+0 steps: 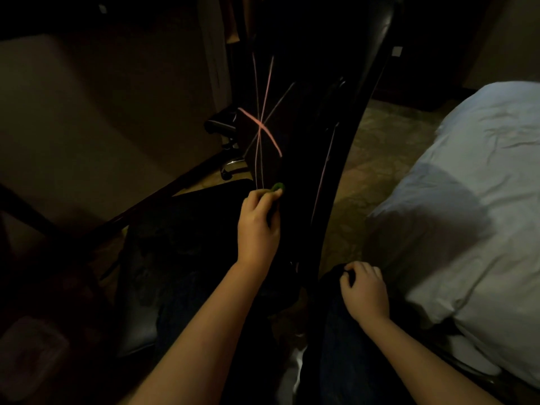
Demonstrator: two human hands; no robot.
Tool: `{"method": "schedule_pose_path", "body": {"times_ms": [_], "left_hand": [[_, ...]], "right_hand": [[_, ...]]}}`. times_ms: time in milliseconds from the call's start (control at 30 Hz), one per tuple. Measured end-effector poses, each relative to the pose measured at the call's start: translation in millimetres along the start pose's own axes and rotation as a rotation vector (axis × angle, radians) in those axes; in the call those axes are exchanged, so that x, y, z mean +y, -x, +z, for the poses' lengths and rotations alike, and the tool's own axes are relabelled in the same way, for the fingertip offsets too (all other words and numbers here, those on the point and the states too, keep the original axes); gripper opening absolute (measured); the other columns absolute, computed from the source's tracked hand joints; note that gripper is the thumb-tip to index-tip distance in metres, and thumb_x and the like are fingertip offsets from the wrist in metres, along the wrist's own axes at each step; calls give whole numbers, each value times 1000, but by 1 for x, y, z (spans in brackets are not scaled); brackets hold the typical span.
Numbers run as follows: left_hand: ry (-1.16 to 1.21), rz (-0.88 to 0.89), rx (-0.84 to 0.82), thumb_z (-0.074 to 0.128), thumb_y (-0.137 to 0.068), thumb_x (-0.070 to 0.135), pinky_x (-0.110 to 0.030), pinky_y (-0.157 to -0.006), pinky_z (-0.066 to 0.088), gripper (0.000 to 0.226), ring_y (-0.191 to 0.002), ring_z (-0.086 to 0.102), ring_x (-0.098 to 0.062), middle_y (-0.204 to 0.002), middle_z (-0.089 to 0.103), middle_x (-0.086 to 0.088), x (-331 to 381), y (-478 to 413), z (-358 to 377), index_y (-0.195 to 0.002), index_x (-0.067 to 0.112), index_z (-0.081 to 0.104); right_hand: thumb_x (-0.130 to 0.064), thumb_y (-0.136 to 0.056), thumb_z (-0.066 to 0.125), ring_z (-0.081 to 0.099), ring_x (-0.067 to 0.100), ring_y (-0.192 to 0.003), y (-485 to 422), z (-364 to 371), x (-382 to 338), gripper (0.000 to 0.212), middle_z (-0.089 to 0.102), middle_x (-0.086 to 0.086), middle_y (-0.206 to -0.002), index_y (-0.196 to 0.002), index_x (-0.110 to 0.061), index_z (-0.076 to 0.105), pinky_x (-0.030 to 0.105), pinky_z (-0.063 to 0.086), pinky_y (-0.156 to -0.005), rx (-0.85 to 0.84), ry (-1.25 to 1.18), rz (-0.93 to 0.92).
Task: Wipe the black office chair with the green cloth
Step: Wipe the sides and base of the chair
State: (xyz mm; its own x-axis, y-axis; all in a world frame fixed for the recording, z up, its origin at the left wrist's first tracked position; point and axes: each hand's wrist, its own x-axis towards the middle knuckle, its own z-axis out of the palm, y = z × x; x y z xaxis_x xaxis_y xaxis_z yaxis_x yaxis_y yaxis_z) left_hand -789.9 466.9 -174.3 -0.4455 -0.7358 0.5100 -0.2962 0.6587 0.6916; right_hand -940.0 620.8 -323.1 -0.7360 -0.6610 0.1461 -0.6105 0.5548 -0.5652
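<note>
The black office chair (306, 118) fills the middle of the dim view, its dark back crossed by pink stitched lines. My left hand (258, 223) grips the green cloth (277, 187), of which only a small bunched tip shows above my fingers, and holds it against the chair back just below the pink cross. My right hand (363, 290) rests lower right with its fingers curled on a dark surface by my knee; what it touches is hard to tell in the gloom.
A bed with pale blue bedding (473, 206) lies close on the right. A light wall or cabinet (87, 118) stands at left. The chair's wheeled base (226, 168) shows behind. Patterned floor (380, 141) runs between chair and bed.
</note>
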Motion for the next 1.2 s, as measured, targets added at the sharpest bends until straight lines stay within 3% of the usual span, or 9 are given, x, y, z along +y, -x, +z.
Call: {"method": "schedule_pose_path", "body": {"times_ms": [233,467,600,800,933,1100,1200], "left_hand": [[-5,-31,-25,57,-93,18,-30,-97,50,39,-115,52,-9,-125,52,3,1,3,-3,-131,16,56],[26,56,72,57,-93,8,-39,-95,50,35,-115,53,-19,-122,54,-5,29,-22,0,-128,10,59],[39,164,101,56,-93,9,-40,-95,49,34,-113,53,-23,-120,56,-7,61,-55,-6,-126,8,61],[26,276,87,56,-93,9,-19,-96,40,33,-113,52,-22,-120,58,-9,100,-99,-14,-125,7,63],[33,318,119,56,-93,8,-28,-96,45,33,-113,53,-21,-120,59,-9,111,-109,-14,-125,6,64],[-4,311,152,56,-92,13,-24,-95,43,32,-113,52,-19,-120,59,-8,106,-102,-7,-122,8,65],[-30,305,155,57,-92,12,-32,-95,46,31,-113,52,-22,-120,59,-9,100,-95,-5,-121,7,65]], "right_hand": [[-21,-93,55,48,20,-107,-1,-1,-1,21,62,3,-108,-109,-12,65,37,46,-88,-9,12,18],[-26,-95,53,47,23,-112,-3,-1,3,30,59,6,-115,-117,-7,60,35,43,-94,-51,71,35],[-18,-91,59,52,29,-105,-4,-1,-2,20,63,13,-105,-103,-3,65,37,45,-87,-10,27,51],[-18,-92,56,50,24,-104,-5,-6,-1,15,61,7,-105,-103,-11,64,36,42,-89,-58,-14,14],[-11,-89,60,51,28,-104,-5,-9,-2,16,63,10,-105,-103,-7,66,37,43,-90,-54,-44,30],[-13,-90,58,50,26,-104,-4,-10,-2,16,63,9,-105,-103,-9,65,36,43,-91,-52,-47,27],[-17,-92,56,50,26,-104,-5,-10,-2,16,62,9,-106,-104,-9,64,37,43,-91,-52,-22,26]]}}
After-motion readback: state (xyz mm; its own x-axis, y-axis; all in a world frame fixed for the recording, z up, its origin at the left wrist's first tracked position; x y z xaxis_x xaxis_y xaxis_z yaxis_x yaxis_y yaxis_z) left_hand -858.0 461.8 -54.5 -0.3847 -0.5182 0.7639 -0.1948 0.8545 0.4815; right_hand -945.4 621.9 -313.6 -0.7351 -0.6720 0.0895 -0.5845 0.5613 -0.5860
